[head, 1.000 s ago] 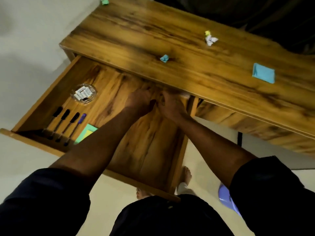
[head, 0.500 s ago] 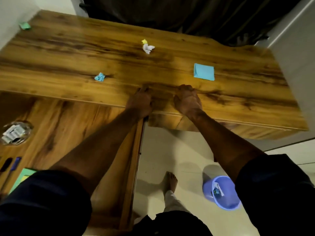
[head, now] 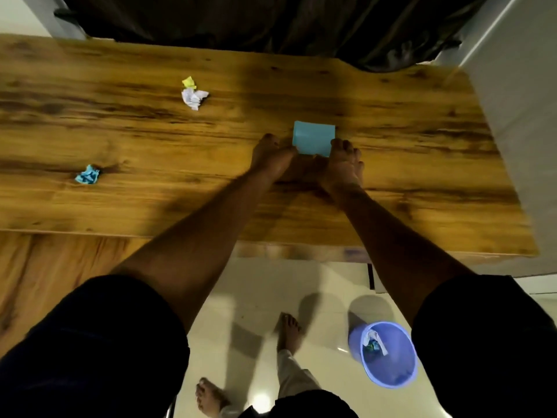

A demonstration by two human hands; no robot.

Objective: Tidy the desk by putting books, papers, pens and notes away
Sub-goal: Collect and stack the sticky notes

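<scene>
Both hands, at the desk's near edge half a second ago, now reach the blue note pad (head: 314, 136) at the centre-right of the desk (head: 422, 182). The left hand (head: 271, 159) meets the pad's near left corner and the right hand (head: 343, 165) its near right corner. The fingers are bent, and blur hides whether they pinch the pad or only touch it.

To the far left a white paper ball (head: 194, 98) lies just beside a yellow scrap (head: 189, 82). A blue paper ball (head: 88, 175) sits well apart, nearer the left end.

A dark curtain (head: 271, 22) hangs behind the desk and a pale wall (head: 521, 122) closes off its right end. The open drawer (head: 45, 267) juts out at near left. On the floor (head: 256, 300) under the right arm a lilac bin (head: 401, 378) holds crumpled paper.
</scene>
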